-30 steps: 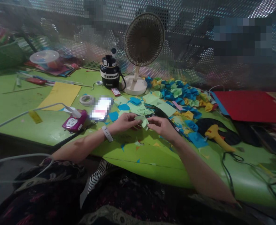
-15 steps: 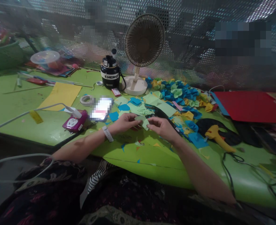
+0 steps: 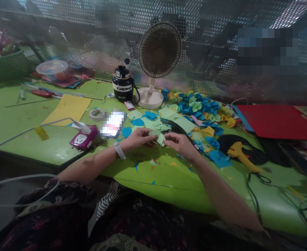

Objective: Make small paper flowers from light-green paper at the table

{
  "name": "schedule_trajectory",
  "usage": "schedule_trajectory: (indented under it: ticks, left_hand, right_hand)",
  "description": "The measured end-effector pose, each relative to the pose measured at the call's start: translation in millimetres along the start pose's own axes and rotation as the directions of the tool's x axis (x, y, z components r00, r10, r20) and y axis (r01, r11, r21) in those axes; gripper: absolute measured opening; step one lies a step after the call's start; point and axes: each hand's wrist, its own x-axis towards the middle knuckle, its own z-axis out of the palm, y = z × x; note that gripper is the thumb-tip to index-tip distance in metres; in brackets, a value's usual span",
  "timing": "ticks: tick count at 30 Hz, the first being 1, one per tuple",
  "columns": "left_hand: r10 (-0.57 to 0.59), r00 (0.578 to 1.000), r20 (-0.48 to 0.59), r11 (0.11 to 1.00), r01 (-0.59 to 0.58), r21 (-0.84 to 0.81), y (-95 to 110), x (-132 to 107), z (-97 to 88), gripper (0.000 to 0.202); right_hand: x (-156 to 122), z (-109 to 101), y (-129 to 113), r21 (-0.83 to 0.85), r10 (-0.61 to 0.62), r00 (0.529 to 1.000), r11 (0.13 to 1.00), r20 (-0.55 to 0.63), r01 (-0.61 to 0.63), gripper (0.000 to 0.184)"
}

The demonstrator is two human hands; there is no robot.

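Observation:
Between my two hands is a small piece of light green paper (image 3: 159,138), curved or folded, held just above the green table. My left hand (image 3: 141,138), with a white watch band (image 3: 119,150) on its wrist, pinches the paper's left side. The fingertips of my right hand (image 3: 178,142) are closed on its right edge. Right behind the hands lie light green paper strips (image 3: 156,124) and blue paper pieces (image 3: 138,122). Small paper scraps (image 3: 153,162) are scattered on the table in front of them.
A fan (image 3: 160,50) and a black bottle (image 3: 123,85) stand at the back, beside a heap of folded paper pieces (image 3: 195,104). To the right lies a yellow glue gun (image 3: 238,153). A lit phone (image 3: 113,123), tape roll (image 3: 97,114) and purple power socket (image 3: 83,138) are left.
Both hands keep their hold on the green paper, with only a slight shift of the fingers. The whole view has moved a little, so things sit slightly lower.

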Motion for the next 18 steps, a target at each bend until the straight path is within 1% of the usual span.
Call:
schedule_trajectory:
  ticks: [8, 11, 15, 18]
  left_hand:
    - [-0.020, 0.999, 0.041, 1.000, 0.020, 0.001, 1.4, -1.9, 1.7, 0.030]
    - [-0.025, 0.998, 0.058, 1.000, 0.025, 0.008, 2.3, -3.4, 3.7, 0.029]
    - [-0.028, 0.996, 0.088, 0.999, 0.025, 0.036, 1.6, -3.8, 5.2, 0.032]
    - [-0.030, 0.992, 0.126, 0.999, 0.024, 0.046, 1.9, -3.9, 4.1, 0.034]
  right_hand:
    - [2.0, 0.4, 4.9, -0.069, -0.026, 1.000, 0.997, -0.008, 0.025, 0.030]
    - [1.5, 1.0, 6.0, -0.069, -0.013, 1.000, 0.998, 0.020, 0.014, 0.031]
    - [0.7, 3.3, 4.9, -0.049, 0.024, 0.997, 0.999, 0.067, -0.021, 0.033]
    - [1.7, 5.5, 5.7, 0.022, 0.047, 0.996, 0.999, 0.071, -0.049, 0.031]
